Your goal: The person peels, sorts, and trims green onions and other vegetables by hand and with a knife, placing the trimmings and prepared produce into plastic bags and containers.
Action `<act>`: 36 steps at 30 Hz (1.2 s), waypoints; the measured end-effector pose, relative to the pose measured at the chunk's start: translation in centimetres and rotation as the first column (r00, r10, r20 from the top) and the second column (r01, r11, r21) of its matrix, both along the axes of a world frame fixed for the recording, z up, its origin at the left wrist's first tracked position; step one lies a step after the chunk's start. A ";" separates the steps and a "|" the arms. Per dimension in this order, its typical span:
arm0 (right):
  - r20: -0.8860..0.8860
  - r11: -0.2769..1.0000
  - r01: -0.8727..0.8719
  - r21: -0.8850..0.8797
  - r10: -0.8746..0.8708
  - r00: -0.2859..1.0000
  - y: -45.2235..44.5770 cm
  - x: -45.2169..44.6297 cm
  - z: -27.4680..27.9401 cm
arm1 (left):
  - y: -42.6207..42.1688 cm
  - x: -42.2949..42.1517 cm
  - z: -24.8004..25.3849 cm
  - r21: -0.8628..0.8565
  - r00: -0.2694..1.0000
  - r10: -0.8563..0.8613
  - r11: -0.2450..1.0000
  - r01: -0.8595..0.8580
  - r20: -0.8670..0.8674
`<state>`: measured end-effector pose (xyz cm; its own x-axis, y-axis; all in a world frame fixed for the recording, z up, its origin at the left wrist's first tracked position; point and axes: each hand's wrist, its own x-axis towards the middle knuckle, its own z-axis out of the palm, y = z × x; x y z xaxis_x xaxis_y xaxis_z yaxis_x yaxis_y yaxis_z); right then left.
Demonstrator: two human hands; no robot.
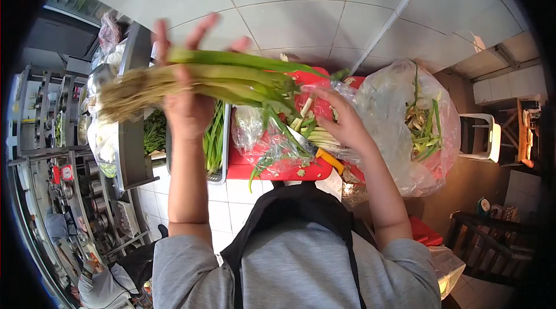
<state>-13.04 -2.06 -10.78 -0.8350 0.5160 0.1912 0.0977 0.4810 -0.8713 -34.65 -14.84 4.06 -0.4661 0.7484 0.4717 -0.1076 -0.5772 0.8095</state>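
My left hand point(191, 112), blurred by motion, holds a bunch of scallions point(243, 84) across its palm, fingertips spread beyond the leaves. The bunch's stringy, root-like end points left and its green leaves point right, over the red cutting board point(243, 161). My right hand point(347, 123) reaches over the board's right part, its fingers apart beside loose scallion stalks point(318, 135). Close below it lies a knife with a yellow handle point(330, 161), its blade partly under greens. Crumpled clear plastic point(249, 126) with scraps sits on the board's left.
A large clear plastic bag point(385, 152) with green trimmings point(425, 135) stands to the right. Left of the board is a grey crate point(217, 178) of long green leaves. White tiled wall point(289, 22) rises behind. Another person point(107, 283) is at lower left, near shelves.
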 end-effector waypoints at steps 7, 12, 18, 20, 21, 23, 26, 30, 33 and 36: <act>0.760 0.998 0.003 0.066 -0.052 0.648 -4.1 4.9 -19.1 | -7.8 -3.8 0.5 -0.028 0.999 -0.008 1.000 0.006 -0.051; 0.813 0.943 0.126 0.309 -0.330 0.480 -10.5 8.9 -25.4 | -9.2 -2.5 -7.6 -0.420 0.996 -0.050 0.907 0.015 -0.074; 0.802 0.917 -0.011 0.400 -0.344 0.489 -8.9 8.0 -23.8 | -5.6 2.2 -19.1 -0.536 0.687 -0.127 0.730 -0.424 -0.716; 0.774 0.923 0.018 0.385 -0.334 0.538 -7.6 7.8 -21.9 | -4.2 3.2 -20.3 -0.395 0.482 -0.096 0.720 -0.570 -0.871; 0.750 0.926 0.062 0.373 -0.340 0.567 -6.9 8.1 -21.4 | -3.8 3.4 -20.7 -0.315 0.369 -0.084 0.713 -0.627 -0.926; 0.722 0.945 0.111 0.306 -0.307 0.620 -6.1 9.3 -19.0 | -3.2 3.0 -20.6 -0.346 0.465 -0.070 0.767 -0.541 -0.882; 0.693 0.993 0.101 0.059 -0.113 0.712 -4.7 11.3 -13.3 | -3.0 2.6 -22.9 -0.576 0.775 -0.125 0.743 -0.340 -0.620; 0.563 0.994 0.091 -0.053 -0.046 0.825 -4.8 17.6 -11.7 | 1.6 4.9 -25.3 -0.760 0.840 -0.272 0.609 -0.227 -0.469; 0.753 0.706 0.529 -0.472 0.010 0.658 -7.0 21.3 -9.9 | 2.2 5.9 -29.8 -0.713 0.655 -0.389 0.613 -0.341 -0.647; 0.756 0.593 0.643 -0.484 -0.086 0.649 -9.6 24.9 -8.8 | -1.9 6.3 -36.1 -0.700 0.523 -0.470 0.549 -0.457 -0.711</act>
<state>11.81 -11.64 -19.58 -0.2883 0.5314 -0.7966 0.7268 -0.4202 -0.5433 -28.40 -16.79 -32.09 -0.2468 0.9561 -0.1578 0.7896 0.2928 0.5392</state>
